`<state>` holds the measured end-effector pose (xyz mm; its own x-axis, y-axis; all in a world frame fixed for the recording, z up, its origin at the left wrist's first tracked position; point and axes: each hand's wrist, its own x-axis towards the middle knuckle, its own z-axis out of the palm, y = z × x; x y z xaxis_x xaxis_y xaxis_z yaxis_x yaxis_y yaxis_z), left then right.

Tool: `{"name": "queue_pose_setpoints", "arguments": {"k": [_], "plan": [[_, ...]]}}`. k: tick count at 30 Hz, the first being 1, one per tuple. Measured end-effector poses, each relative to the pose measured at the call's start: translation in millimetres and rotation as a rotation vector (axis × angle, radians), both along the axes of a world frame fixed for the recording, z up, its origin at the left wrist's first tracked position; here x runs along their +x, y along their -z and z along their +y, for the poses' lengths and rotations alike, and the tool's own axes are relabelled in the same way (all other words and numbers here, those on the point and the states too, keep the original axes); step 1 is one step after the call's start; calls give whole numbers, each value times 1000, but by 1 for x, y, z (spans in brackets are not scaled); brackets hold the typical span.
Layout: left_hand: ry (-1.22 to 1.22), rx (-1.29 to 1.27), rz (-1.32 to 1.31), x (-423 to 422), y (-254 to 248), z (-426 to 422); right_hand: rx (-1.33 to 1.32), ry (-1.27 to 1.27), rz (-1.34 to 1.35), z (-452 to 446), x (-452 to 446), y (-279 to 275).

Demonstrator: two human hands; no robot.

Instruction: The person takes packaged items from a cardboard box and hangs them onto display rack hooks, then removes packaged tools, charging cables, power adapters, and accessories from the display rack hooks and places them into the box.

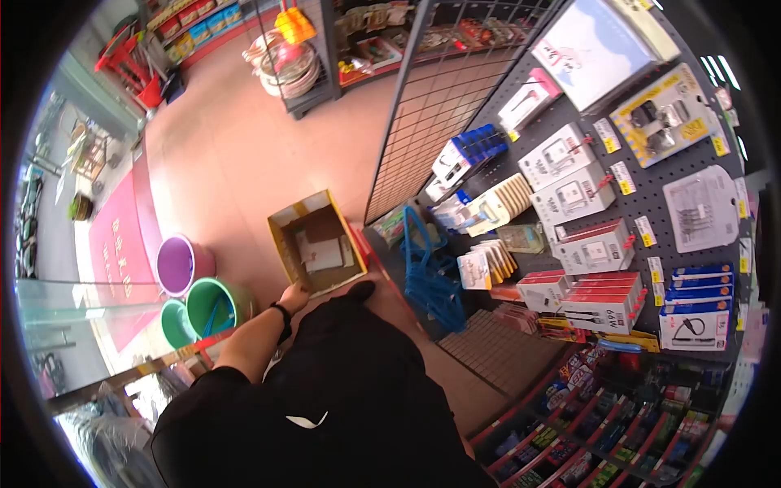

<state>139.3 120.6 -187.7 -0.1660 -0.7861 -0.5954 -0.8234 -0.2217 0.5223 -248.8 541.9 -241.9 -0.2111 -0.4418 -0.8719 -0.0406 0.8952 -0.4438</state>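
My left hand (293, 299), with a dark band on its wrist, is at the near left corner of an open cardboard box (351, 264). Its fingers appear closed on the box's rim. The box has yellow on its edges and sits low over the reddish floor; whether it rests there I cannot tell. Inside it lies a flat whitish packet (321, 254). My right hand is out of sight, with only a sliver of skin showing beside my black shirt at the lower right.
On the right, a pegboard (647, 191) carries boxed chargers, cables and cards. Blue plastic hangers (427, 268) hang low beside the box. Purple (181, 268) and green buckets (213, 305) stand to the left. A wire grid panel (431, 89) rises ahead; snack racks (582, 415) fill the lower right.
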Motion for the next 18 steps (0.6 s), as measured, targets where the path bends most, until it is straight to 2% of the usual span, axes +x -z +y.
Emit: {"name": "queue_pose_setpoints", "arguments": {"k": [1, 2, 4, 5, 7, 13, 15, 17, 18], "plan": [[13, 22, -10, -3, 0, -2, -53, 102, -44, 13, -12, 27], [-45, 209, -20, -13, -22, -11, -67, 186, -77, 22, -22, 48], [-13, 259, 20, -19, -29, -20, -8, 257, -57, -27, -26, -18], [-33, 274, 26, -22, -28, -22, 58, 257, -4, -96, -17, -116], [-26, 292, -12, -29, -40, -26, 57, 415, -41, -117, -24, -124], [-113, 279, 21, -27, -19, -9, 48, 338, 19, -157, -34, -135], [-60, 79, -16, -25, -10, -3, 62, 320, 25, -158, -30, -140], [-73, 80, 0, -25, -8, -2, 78, 301, 30, -158, -24, -142], [-75, 70, 15, -26, -9, -4, 62, 211, 62, -161, -19, -152]]}}
